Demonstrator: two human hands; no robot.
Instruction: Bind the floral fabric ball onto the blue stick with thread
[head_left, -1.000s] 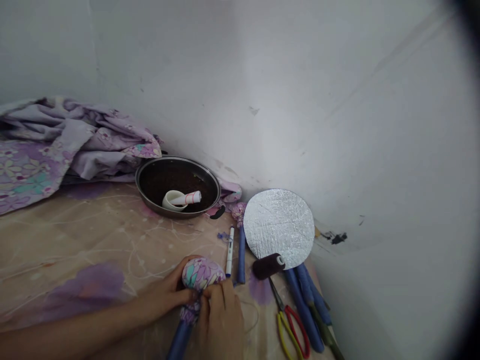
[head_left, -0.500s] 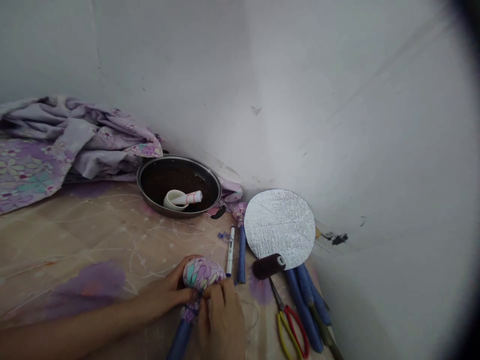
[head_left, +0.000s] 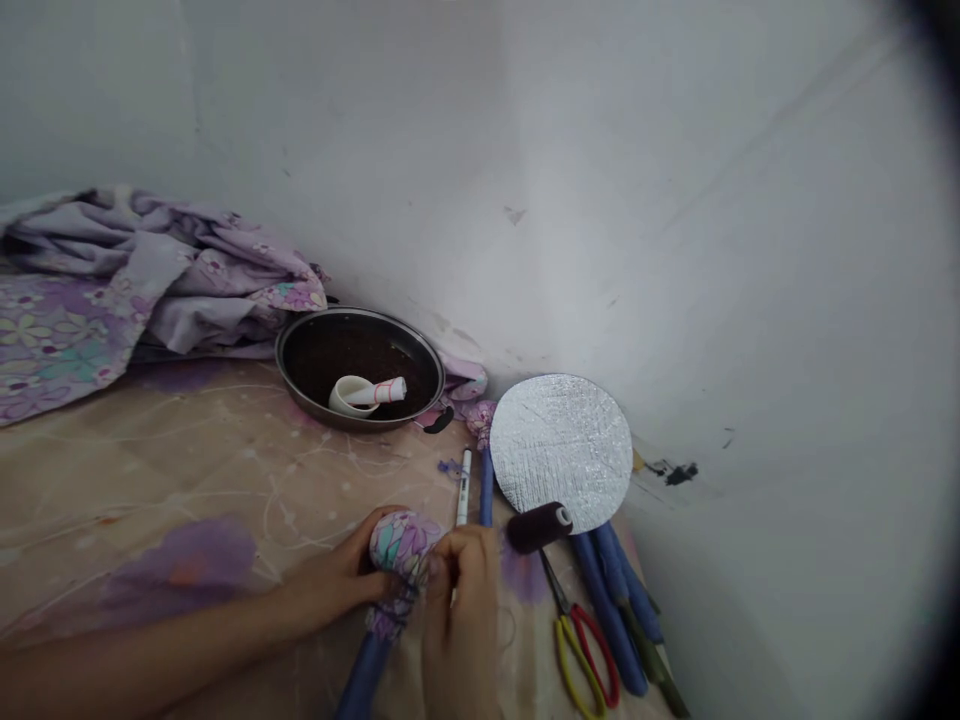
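Padded floral stick (head_left: 405,550) is lying toward the flowery cloth's (head_left: 247,470) near edge, head pointing away and slightly right, blue handle running out of view. Left hand's (head_left: 352,575) half-curling around its neck; right hand's (head_left: 463,605) bending tight, hiding the pen's (head_left: 464,485) end, grip honestly unclear. Spool's (head_left: 538,527) sitting close right.

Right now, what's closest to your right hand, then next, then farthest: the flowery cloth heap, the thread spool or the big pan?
Nearest to my right hand:
1. Thread spool, just to its right
2. Big pan, farther back, to the left
3. Flowery cloth heap, far left
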